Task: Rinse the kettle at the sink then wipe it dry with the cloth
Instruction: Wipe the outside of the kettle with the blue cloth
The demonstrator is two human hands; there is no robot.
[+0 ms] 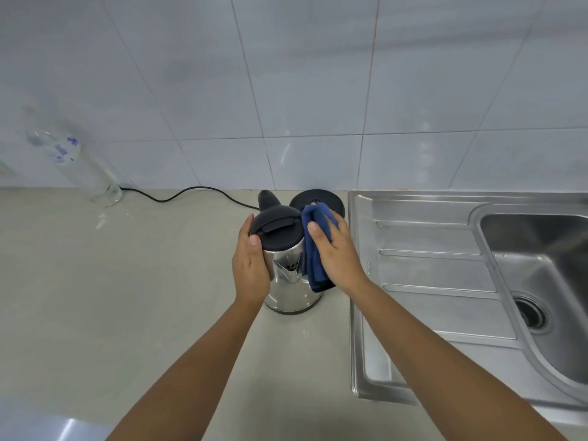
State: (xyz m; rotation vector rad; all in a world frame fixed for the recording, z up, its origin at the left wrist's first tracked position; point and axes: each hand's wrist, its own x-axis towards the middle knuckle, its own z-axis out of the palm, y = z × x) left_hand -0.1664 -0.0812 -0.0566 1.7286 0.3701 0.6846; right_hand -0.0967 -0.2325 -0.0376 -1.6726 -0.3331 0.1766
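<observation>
A steel kettle (288, 281) with a black lid (276, 229) stands upright on the beige counter, just left of the sink. My left hand (251, 265) grips its left side below the lid. My right hand (334, 253) presses a folded dark blue cloth (315, 249) flat against the kettle's right side. The kettle's handle points away from me towards the wall.
The kettle's round black base (327, 200) sits behind it by the wall, its black cord (191, 190) running left. A clear glass bottle (73, 163) stands at the far left. The steel sink (445, 265) with drainboard and basin (541, 281) fills the right.
</observation>
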